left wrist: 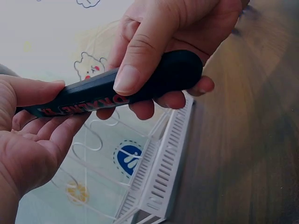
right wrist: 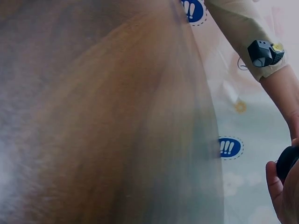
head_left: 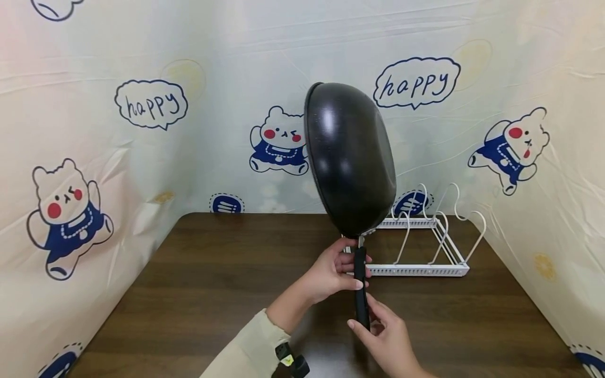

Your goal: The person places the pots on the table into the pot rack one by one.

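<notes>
A deep black wok (head_left: 350, 157) is held up on end above the table. Its rounded outside faces right and its rim faces left; the inside is hidden. The black handle (head_left: 361, 310) points down. My left hand (head_left: 328, 275) grips the upper handle just below the bowl, thumb in front and fingers behind. Lower down, my right hand (head_left: 389, 338) pinches the handle's end between thumb and fingers. In the left wrist view, the right thumb lies across the handle (left wrist: 182, 70), which bears red lettering. The right wrist view catches only the handle's end (right wrist: 286, 163) beside some fingers.
Behind the wok, on the right of the brown wooden table (head_left: 227, 262), stands a white rack (head_left: 416, 270) with curved wire dividers. The wok hides part of its left side. A printed curtain (head_left: 212, 157) hangs around the table. A small black device (head_left: 292, 359) is strapped to the left wrist.
</notes>
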Tool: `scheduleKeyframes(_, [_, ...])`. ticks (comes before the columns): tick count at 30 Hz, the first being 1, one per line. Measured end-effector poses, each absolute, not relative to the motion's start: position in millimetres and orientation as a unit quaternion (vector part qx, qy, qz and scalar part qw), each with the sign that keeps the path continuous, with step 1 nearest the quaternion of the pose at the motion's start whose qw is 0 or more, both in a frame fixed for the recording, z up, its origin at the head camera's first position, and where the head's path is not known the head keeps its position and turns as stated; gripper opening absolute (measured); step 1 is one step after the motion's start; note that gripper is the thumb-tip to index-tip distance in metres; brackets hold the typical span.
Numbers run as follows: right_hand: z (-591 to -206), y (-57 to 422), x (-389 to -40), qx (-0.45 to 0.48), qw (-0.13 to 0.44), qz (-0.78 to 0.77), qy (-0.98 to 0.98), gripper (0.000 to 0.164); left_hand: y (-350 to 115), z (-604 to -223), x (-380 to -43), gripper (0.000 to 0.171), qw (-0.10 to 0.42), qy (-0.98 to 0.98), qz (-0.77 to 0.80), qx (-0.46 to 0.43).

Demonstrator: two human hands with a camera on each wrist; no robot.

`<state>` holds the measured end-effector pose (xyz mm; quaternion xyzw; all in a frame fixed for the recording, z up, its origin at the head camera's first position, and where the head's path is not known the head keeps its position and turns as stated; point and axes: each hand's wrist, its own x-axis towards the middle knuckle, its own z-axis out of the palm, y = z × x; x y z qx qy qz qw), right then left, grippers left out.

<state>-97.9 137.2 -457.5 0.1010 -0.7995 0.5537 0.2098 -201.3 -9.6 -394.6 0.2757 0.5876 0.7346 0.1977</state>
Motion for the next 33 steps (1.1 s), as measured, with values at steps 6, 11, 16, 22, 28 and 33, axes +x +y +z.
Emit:
scheduleKeyframes(6, [-468,140,-92,0.083,0.162,0.588,-0.788,0.052,-4,-404,-200,0.076,0.213,0.593,0.733,0.255])
scheduleKeyframes(11, [-478,144,-88,0.072,0.104,0.623,-0.772,0.053,2,-413,-198,0.074,0.218,0.6,0.73,0.244])
scheduleKeyframes(16, [-489,146,-84,0.085,0.073,0.655,-0.747,0.051,7,-420,-195,0.075,0.227,0.603,0.727,0.236])
scheduleKeyframes(22, [-494,144,-81,0.091,0.039,0.672,-0.734,0.04,9,-429,-193,0.077,0.244,0.607,0.726,0.212])
scheduleKeyframes(28, [-493,145,-82,0.068,-0.019,0.681,-0.729,0.047,8,-439,-194,0.076,0.238,0.619,0.72,0.205])
scheduleKeyframes(33, [-495,146,-81,0.049,-0.052,0.68,-0.729,0.056,8,-447,-194,0.074,0.244,0.617,0.721,0.197])
